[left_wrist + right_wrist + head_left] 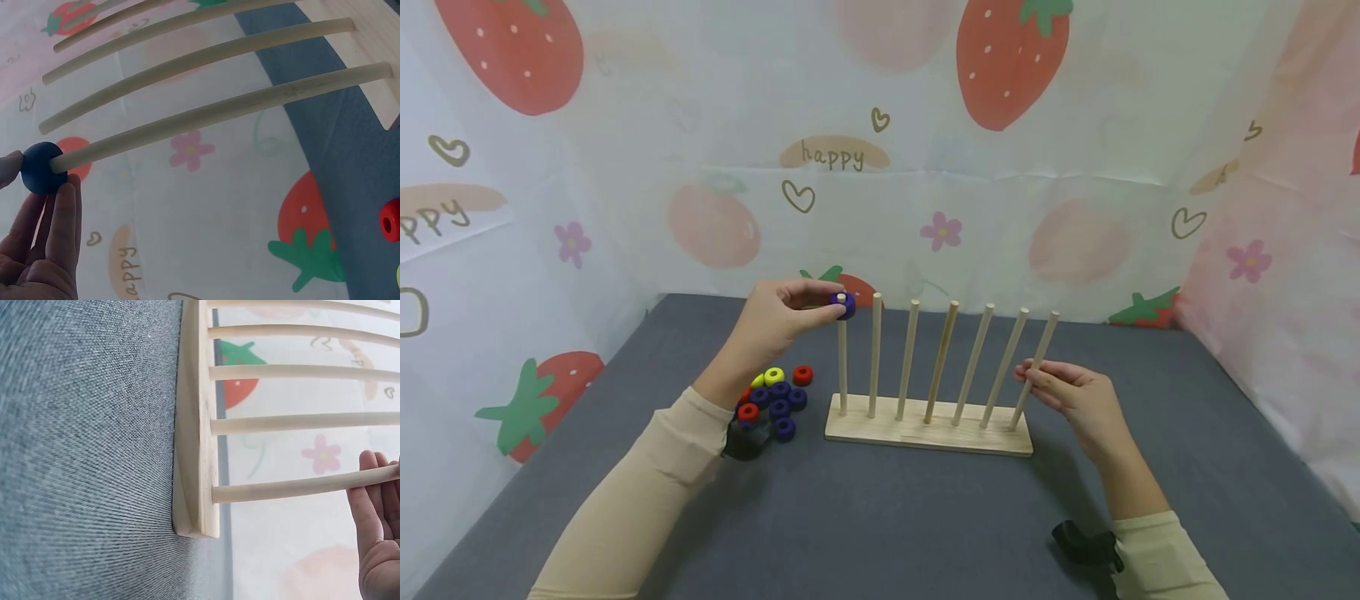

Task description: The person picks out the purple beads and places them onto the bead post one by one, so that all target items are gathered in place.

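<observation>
My left hand (786,312) pinches a dark blue ring bead (847,305) between thumb and fingers at the top of the leftmost peg (842,367). The peg's tip shows through the bead's hole. In the left wrist view the same blue bead (39,172) sits at the peg's end. My right hand (1078,400) holds the rightmost peg (1043,340) partway up, thumb in front and fingers behind. Several upright wooden pegs stand in a row on a pale wooden base (917,432), and the others are bare.
Left of the base lies a loose cluster of ring beads: several blue ones (779,408), a yellow one (774,377) and a red one (802,375) among them. My left forearm partly covers the cluster. A grey cloth (880,517) covers the table, with a strawberry-print curtain (925,183) behind.
</observation>
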